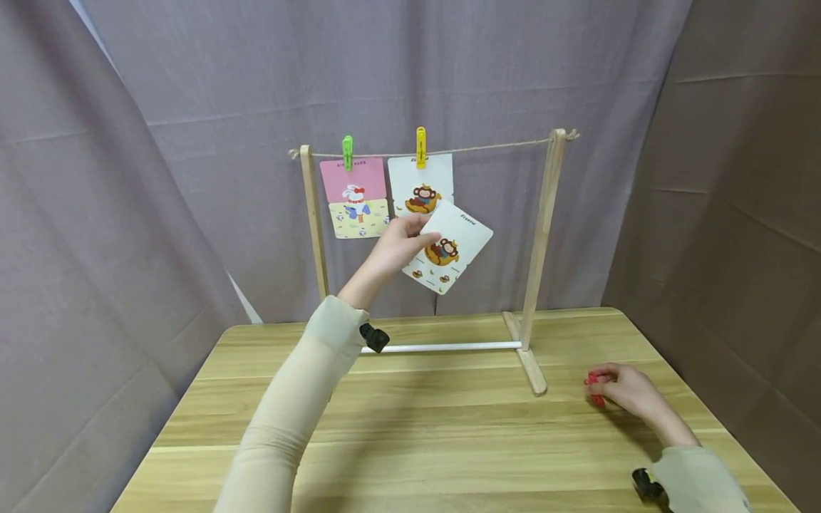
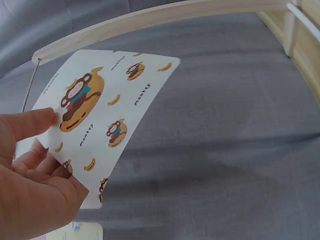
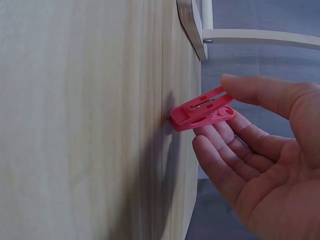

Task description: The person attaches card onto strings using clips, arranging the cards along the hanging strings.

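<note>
My left hand [image 1: 398,246] pinches a white card [image 1: 468,231] by its left edge, thumb in front and fingers behind. A monkey on a banana is printed on the card, which tilts in front of the string and overlaps a similar hanging monkey card [image 1: 403,174]. Low over the right side of the table, my right hand [image 1: 631,392] holds a red clothespin [image 3: 200,112] by its handle end. In the right wrist view the thumb sits on one handle, the fingers lie under the other, and the clip's nose points at the tabletop.
A string [image 1: 500,147] runs between two wooden posts [image 1: 541,235]. A green clothespin [image 1: 348,153] holds a pink and yellow card [image 1: 349,187] on it; a yellow clothespin [image 1: 420,147] holds the hanging monkey card. A white bar [image 1: 449,347] joins the rack's base on the wooden table [image 1: 449,442].
</note>
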{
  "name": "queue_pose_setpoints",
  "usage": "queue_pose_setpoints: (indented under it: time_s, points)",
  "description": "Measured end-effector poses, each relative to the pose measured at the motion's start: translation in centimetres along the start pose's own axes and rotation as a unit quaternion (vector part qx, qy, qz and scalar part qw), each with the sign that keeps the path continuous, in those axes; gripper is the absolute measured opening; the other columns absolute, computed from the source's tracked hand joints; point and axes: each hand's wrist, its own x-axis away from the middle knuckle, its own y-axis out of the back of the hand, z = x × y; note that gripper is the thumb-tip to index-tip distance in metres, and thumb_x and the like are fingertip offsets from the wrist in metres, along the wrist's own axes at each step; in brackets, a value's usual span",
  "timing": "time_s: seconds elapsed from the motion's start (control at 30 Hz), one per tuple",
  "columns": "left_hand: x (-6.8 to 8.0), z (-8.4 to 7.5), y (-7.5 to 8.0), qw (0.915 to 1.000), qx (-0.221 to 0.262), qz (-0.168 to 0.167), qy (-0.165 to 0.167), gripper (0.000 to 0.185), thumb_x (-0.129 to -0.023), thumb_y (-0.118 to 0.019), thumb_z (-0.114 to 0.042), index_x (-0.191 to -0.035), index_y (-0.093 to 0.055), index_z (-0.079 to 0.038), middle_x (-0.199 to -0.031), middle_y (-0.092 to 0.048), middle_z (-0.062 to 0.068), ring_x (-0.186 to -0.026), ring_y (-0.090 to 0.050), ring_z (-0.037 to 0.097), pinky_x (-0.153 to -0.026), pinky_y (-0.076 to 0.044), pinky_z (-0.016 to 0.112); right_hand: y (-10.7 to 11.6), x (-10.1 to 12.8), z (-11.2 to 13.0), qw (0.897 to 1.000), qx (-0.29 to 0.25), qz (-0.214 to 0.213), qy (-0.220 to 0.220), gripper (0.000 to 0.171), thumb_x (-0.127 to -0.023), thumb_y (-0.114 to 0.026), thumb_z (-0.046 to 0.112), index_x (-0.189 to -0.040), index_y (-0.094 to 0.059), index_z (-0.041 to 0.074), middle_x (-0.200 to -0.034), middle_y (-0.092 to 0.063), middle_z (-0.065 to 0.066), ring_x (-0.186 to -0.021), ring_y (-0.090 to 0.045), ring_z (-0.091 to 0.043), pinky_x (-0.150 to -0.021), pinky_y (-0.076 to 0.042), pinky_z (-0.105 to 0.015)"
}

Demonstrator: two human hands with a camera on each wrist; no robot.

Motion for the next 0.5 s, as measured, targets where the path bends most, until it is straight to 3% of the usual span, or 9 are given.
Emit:
queue_pose_setpoints:
  time_s: [0.5]
  points:
    - [-1.4,-1.7,-1.8,0.9941,0.088,-0.058,-0.025,0.022,-0.098,-0.066,-0.011,-0.117,-0.064,0.001,-0.115,-0.072,0.014,-0.097,-0.068,0.021,-0.085,-0.054,0.030,0.1,0.2,-0.6,1.000,-0.002,-0.003,0.004,0.056,-0.091,-0.076,0.029,-0.123,-0.059,-0.013,-0.103,-0.067,-0.016,-0.096,-0.062,-0.032,-0.083,-0.049,-0.046]
